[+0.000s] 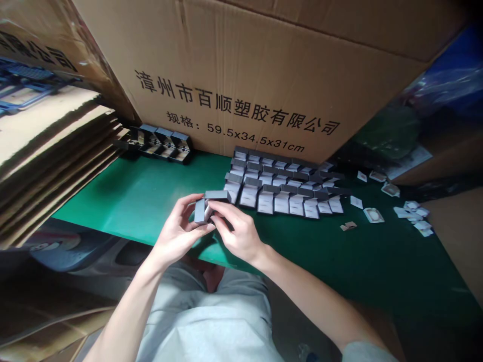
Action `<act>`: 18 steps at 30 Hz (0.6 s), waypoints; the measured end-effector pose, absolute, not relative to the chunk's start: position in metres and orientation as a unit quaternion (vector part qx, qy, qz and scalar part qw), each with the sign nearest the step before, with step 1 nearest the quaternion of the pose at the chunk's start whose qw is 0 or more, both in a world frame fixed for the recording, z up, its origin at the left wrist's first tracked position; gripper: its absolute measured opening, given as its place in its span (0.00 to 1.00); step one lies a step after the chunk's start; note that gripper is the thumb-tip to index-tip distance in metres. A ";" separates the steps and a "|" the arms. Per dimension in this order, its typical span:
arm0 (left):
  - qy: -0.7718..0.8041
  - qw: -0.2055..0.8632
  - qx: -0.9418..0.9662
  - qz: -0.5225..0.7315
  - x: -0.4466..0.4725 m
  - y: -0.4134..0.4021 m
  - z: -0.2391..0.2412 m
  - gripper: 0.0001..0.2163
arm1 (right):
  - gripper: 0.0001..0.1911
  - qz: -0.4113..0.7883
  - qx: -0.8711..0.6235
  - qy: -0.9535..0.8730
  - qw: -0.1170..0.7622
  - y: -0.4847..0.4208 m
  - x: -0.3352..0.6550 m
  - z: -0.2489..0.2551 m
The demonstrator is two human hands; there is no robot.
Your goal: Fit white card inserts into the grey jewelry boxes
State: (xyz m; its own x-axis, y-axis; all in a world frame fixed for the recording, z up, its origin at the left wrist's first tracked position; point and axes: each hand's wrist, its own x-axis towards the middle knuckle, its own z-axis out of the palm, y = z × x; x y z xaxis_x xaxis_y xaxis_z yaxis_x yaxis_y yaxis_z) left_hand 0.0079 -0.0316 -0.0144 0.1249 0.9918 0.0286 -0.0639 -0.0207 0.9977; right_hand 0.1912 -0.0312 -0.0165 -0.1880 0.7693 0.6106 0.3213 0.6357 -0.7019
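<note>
My left hand (179,229) is closed round a small dark grey hinged jewellery box (199,211), holding it with the lid up above the front part of the table. Fingers of my right hand (237,229) are pinched together at the open side of this box, on a white insert (208,210) that is partly hidden by them. Just beyond my hands stand rows of similar open boxes (281,198) with white inserts. At the back left, several open dark boxes (164,143) show a pale, bare-looking inside.
A large printed carton (226,65) stands behind the green table (158,176). Stacked cardboard sheets (56,151) overlap its left end. On the right lie white pads (413,213), a small clear-wrapped item (373,215) and brown scraps (348,226).
</note>
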 end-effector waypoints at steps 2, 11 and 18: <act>0.446 0.540 0.520 0.489 0.008 -0.032 -0.015 0.32 | 0.16 0.225 -0.368 -0.726 0.536 -0.032 0.191 -0.017; 0.439 0.539 0.510 0.507 0.009 -0.032 -0.013 0.33 | 0.21 0.247 -0.350 -0.763 0.485 -0.036 0.191 -0.009; 0.445 0.540 0.510 0.500 0.007 -0.031 -0.012 0.35 | 0.21 0.261 -0.339 -0.763 0.485 -0.041 0.192 -0.012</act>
